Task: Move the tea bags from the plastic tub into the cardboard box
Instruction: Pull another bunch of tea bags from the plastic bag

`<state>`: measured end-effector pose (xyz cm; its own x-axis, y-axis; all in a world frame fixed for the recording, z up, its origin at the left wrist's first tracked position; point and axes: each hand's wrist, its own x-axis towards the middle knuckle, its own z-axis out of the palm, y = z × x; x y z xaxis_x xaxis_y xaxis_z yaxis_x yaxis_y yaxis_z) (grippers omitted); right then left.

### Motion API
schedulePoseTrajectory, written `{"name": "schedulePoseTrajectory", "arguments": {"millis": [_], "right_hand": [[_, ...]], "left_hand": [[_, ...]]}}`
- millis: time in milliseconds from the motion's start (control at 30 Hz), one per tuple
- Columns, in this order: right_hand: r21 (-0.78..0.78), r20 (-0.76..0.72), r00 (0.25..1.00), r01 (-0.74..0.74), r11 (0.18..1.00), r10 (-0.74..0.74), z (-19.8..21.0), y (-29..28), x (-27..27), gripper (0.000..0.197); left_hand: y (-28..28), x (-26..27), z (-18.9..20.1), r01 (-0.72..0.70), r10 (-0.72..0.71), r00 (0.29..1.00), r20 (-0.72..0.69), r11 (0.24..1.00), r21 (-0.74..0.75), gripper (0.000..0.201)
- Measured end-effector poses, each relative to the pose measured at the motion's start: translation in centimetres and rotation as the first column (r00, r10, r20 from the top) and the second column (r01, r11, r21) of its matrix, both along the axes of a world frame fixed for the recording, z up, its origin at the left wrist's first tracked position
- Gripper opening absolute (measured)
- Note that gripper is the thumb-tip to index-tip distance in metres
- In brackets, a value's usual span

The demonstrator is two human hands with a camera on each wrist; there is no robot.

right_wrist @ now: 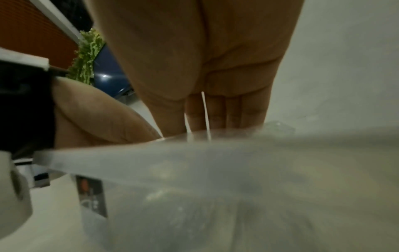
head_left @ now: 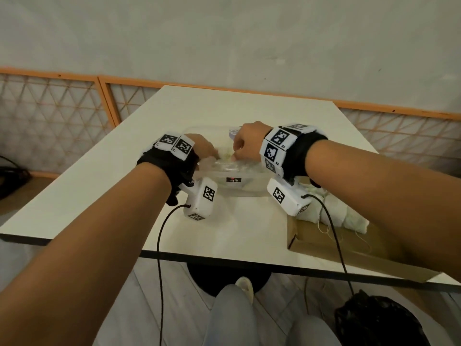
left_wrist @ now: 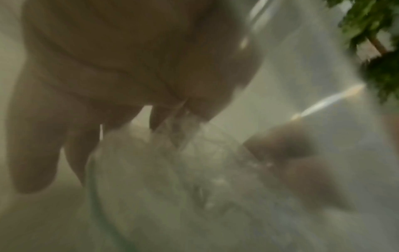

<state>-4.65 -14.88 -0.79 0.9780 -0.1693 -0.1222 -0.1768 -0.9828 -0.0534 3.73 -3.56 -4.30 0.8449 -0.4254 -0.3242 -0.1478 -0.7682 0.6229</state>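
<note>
A clear plastic tub (head_left: 232,186) stands mid-table, and both hands reach into it. My left hand (head_left: 215,156) pinches the clear wrap of a pale tea bag bundle (left_wrist: 151,170) between thumb and fingertips (left_wrist: 164,117). My right hand (head_left: 234,156) is curled down onto the same bundle, with its fingers (left_wrist: 289,150) on the bundle's right side. White strings (right_wrist: 205,110) run up along the right fingers (right_wrist: 235,116), whose tips are hidden behind the tub's rim (right_wrist: 151,153). The cardboard box (head_left: 321,242) lies at the right under my right forearm, with white tea bags (head_left: 341,216) in it.
The white table (head_left: 224,108) ends close to my body, and its right front corner carries the box. An orange-framed lattice railing (head_left: 74,116) runs behind and to the left. A black bag (head_left: 374,320) sits on the floor at the lower right. Cables hang from both wrist cameras.
</note>
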Motion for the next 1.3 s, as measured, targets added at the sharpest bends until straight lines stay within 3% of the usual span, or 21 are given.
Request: {"name": "schedulePoseTrajectory", "arguments": {"millis": [67,133,233,400,500,567,700,833,933,1033,1133,1200,1300], "right_hand": [[0.059,0.049,0.998,0.025,0.998,-0.028,0.0,-0.5,-0.2,0.034],[0.127,0.118,0.991,0.050,0.991,-0.065,0.0,-0.9,-0.6,0.036],[0.153,0.187,0.977,0.071,0.986,-0.099,-0.2,-1.2,-1.0,0.041],[0.083,0.148,0.985,0.074,0.994,-0.086,-0.9,-0.4,-1.1,0.043],[0.082,0.186,0.978,0.074,0.994,-0.089,-0.7,-0.6,-1.2,0.034],[0.096,0.200,0.976,0.064,0.993,-0.083,-0.4,-0.9,-1.3,0.026],[0.318,0.283,0.947,0.059,0.946,-0.154,-0.4,-2.0,-1.7,0.013],[0.526,0.337,0.916,0.010,0.850,-0.219,-0.3,-2.8,-2.1,0.009],[0.448,0.302,0.940,0.005,0.894,-0.156,-0.1,-2.6,-2.2,0.020],[0.223,0.208,0.978,-0.012,0.975,-0.035,0.0,-1.7,-2.3,0.042],[0.081,0.146,0.989,-0.042,0.996,0.030,0.2,-1.2,-2.0,0.046],[0.128,0.181,0.983,-0.011,0.992,-0.013,0.4,-1.3,-1.9,0.041],[0.347,0.297,0.944,0.034,0.937,-0.145,0.9,-2.3,-1.8,0.032]], "left_hand": [[0.1,0.7,-0.4,-0.065,0.019,0.983,-0.183,0.967,-0.246,0.046],[0.2,0.7,-0.6,-0.132,-0.074,0.908,-0.413,0.883,-0.450,0.042],[0.0,0.1,-0.5,-0.252,-0.124,0.830,-0.544,0.787,-0.563,0.036],[-0.3,-1.0,0.0,-0.192,-0.226,0.820,-0.526,0.757,-0.625,0.035],[-0.1,-1.4,0.4,-0.047,-0.313,0.856,-0.410,0.744,-0.666,0.034],[0.3,-1.4,0.5,-0.041,-0.271,0.887,-0.374,0.760,-0.648,0.042],[0.8,-1.6,0.2,-0.029,-0.221,0.899,-0.378,0.831,-0.555,0.050],[0.9,-1.6,0.0,-0.073,-0.194,0.895,-0.401,0.824,-0.562,0.034],[0.8,-1.6,0.1,-0.093,-0.193,0.883,-0.428,0.822,-0.562,0.032],[0.7,-1.7,0.1,-0.113,-0.149,0.891,-0.428,0.842,-0.528,0.038],[0.5,-1.7,-0.1,-0.106,-0.119,0.907,-0.405,0.865,-0.491,0.036],[0.5,-1.7,-0.1,-0.105,-0.112,0.909,-0.402,0.871,-0.480,0.037],[0.7,-1.4,-0.2,-0.142,-0.074,0.907,-0.414,0.873,-0.467,0.046]]}}
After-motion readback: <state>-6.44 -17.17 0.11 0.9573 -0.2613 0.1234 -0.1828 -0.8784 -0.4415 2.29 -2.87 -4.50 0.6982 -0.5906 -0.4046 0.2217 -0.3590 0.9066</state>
